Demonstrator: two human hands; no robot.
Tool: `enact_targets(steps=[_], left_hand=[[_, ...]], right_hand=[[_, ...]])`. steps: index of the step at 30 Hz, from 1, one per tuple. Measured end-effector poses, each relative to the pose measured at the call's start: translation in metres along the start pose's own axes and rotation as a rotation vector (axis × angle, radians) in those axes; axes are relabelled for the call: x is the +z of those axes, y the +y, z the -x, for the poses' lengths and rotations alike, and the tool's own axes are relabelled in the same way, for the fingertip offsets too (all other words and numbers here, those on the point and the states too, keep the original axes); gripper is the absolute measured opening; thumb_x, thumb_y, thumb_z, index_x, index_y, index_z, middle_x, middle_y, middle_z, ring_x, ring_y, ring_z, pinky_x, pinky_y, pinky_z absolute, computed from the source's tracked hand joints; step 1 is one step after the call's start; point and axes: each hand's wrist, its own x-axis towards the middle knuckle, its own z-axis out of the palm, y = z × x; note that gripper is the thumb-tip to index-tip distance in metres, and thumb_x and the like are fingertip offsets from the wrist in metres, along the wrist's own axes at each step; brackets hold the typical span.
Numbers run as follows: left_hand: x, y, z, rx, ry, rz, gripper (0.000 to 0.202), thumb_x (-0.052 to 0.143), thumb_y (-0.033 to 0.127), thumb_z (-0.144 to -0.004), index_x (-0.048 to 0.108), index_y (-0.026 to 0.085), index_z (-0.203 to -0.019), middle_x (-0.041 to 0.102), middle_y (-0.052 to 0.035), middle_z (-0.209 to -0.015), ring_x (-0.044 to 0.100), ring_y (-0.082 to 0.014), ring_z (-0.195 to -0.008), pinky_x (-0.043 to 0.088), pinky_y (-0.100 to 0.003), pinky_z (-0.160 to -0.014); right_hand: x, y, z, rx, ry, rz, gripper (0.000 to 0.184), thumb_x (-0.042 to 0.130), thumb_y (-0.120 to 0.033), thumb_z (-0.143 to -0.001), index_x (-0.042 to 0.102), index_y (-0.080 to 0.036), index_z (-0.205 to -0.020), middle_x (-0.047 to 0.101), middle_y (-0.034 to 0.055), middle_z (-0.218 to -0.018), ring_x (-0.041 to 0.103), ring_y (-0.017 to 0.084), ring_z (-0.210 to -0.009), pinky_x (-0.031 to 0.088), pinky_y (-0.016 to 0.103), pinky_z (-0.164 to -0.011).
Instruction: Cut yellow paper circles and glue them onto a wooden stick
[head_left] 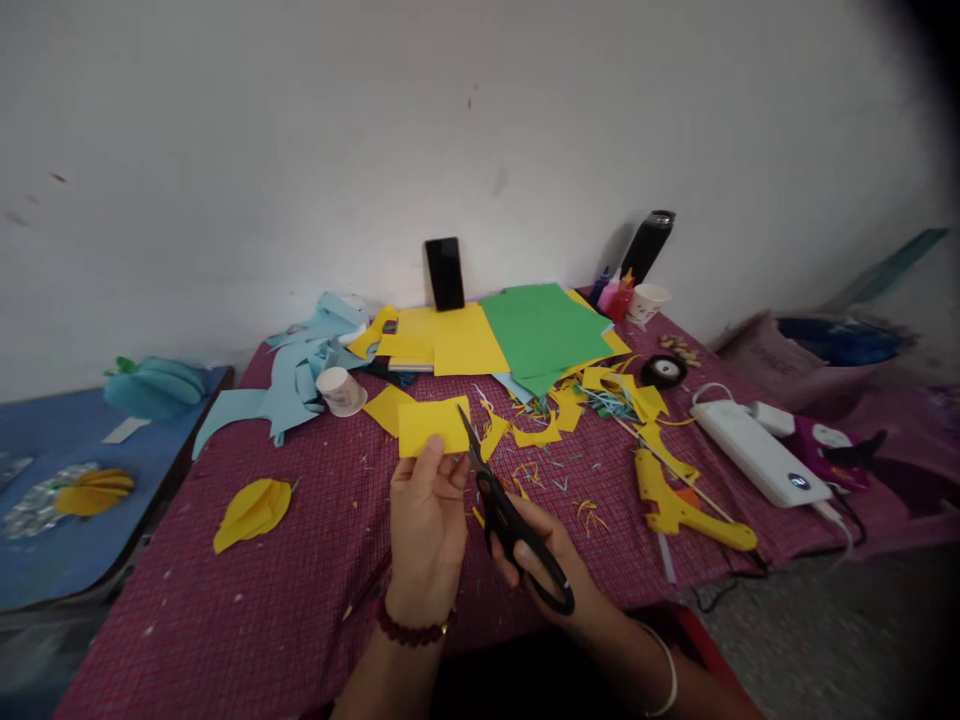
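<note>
"On the left of the tabletop, what is shown?"

"A small pile of rounded yellow pieces is laid there; farther back, blue offcuts are heaped beside a paper cup."

"And at the centre, how are the hands placed?"

"By the left hand, a yellow rectangle of paper is pinched between thumb and fingers and held up near the middle. By the right hand, closed around the handles, black scissors are gripped, the blades pointed up at the paper's right edge. Whether the edge is touched cannot be told."

"What is situated to the right?"

"A yellow glue gun is laid on its side, with curled yellow scraps strewn behind it; farthest right, a white device is seen with a cable attached."
</note>
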Motion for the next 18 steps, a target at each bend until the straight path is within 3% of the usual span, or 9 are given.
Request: enact_targets(steps=[11,18], left_hand=[[-0.009,0.002,-0.004,-0.105,-0.041,-0.161,0.018,0.081,0.016,-0.060,0.067,0.016,-0.071,0.072,0.0023,-0.071,0.065,-0.0109,-0.060,0.056,-0.028,-0.062],[-0.021,-0.001,-0.003,-0.126,-0.073,-0.274,0.016,0.081,0.015,-0.060,0.066,0.016,-0.067,0.072,0.0013,-0.072,0.065,-0.0103,-0.062,0.055,-0.024,-0.062]], right_hand=[[-0.015,-0.025,0.022,0.103,-0.006,0.099,0.056,0.063,-0.050,-0.083,0.055,-0.018,-0.128,0.048,-0.0031,-0.064,0.036,0.006,-0.047,0.027,0.021,-0.045],[-0.030,-0.027,0.041,0.142,-0.019,0.133,0.052,0.062,-0.046,-0.085,0.053,-0.023,-0.131,0.043,-0.0056,-0.060,0.033,0.005,-0.044,0.025,0.019,-0.042]])
